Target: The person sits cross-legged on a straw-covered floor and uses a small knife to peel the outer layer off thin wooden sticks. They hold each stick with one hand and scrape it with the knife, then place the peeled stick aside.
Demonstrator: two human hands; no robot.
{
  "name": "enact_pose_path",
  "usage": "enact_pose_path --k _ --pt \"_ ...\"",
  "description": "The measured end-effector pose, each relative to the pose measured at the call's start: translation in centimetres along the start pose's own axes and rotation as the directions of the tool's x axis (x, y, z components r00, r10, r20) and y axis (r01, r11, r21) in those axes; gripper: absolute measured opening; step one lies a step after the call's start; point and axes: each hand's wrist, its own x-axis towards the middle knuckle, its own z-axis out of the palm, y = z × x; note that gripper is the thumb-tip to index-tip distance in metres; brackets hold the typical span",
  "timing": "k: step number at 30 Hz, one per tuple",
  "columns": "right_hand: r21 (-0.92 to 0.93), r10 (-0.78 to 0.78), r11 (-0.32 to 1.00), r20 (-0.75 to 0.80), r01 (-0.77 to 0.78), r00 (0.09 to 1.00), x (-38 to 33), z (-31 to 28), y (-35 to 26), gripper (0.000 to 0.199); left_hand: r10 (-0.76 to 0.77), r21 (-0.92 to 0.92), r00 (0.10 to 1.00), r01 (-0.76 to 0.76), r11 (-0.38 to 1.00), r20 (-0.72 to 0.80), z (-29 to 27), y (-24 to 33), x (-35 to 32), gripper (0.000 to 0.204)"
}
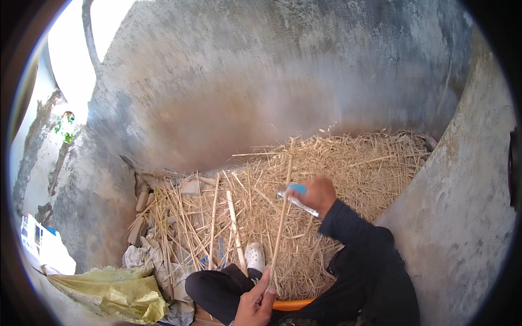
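Observation:
A long, thin bamboo-like stick [280, 231] stands tilted in front of me, its far end over the pile of shavings [370, 174]. My left hand [256, 304] grips its near end, low in the view, fingers wrapped round it. Farther up, my right hand [318, 194] is closed on a knife [305, 206] whose pale blade lies across the stick. A light blue piece shows at the thumb; whether it is the handle or a wrap I cannot tell. The right hand is slightly smeared by motion.
Loose strips [215, 223] lie to the left of the stick. My white clog [254, 258] rests on the shavings, with an orange rim [293, 304] below. A yellowish sack [114, 293] lies at lower left. Concrete walls [272, 70] stand ahead and at right.

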Motion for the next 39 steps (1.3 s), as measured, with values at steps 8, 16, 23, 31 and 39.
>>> enact_pose_path --k 8,16,23,31,39 --pt "0.025 0.112 0.993 0.015 -0.113 0.994 1.5 -3.7 1.3 0.076 -0.177 -0.563 0.958 0.275 0.779 0.223 0.0 0.6 1.9 0.051" --pt "-0.003 -0.196 0.980 0.151 0.199 0.969 -3.0 -2.4 -4.6 0.077 -0.115 -0.732 0.978 0.207 0.649 0.174 -1.0 0.2 3.6 0.049" --pt "-0.110 -0.134 0.981 0.206 0.159 0.969 -1.2 -2.2 -2.6 0.073 -0.121 -0.676 0.980 0.199 0.709 0.161 -0.2 0.3 3.0 0.050" --pt "-0.111 -0.147 0.982 0.081 0.155 0.986 -0.6 -0.6 -1.2 0.078 -0.127 -0.608 0.985 0.169 0.776 0.113 -0.4 0.9 2.5 0.053" --pt "-0.208 0.244 0.950 0.037 -0.231 0.969 2.5 -2.7 4.4 0.078 -0.067 -0.534 0.978 0.163 0.830 0.195 0.6 0.2 0.7 0.044"
